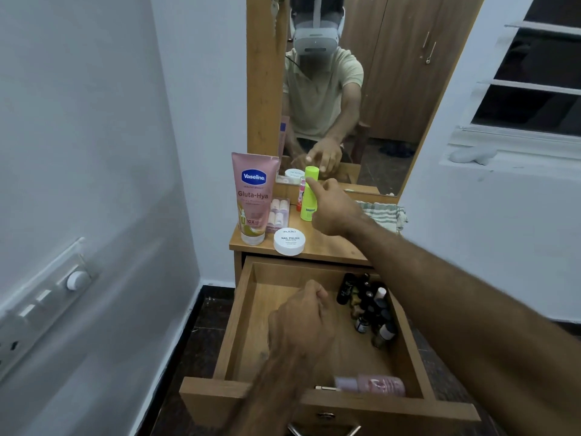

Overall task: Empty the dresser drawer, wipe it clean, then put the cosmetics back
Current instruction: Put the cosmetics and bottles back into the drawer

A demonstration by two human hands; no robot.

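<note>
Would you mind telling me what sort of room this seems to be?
Probably a bedroom or dressing corner: a wooden dresser with a tall mirror, cosmetics like a lotion tube on top, and an open drawer holding small bottles.

Open wooden drawer point(242, 313), dark little bottles point(371, 309) clustered right-rear.

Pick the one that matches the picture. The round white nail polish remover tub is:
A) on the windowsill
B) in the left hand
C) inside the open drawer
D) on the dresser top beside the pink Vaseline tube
D: the white tub sits on the dresser top, right beside the Vaseline tube.
</note>
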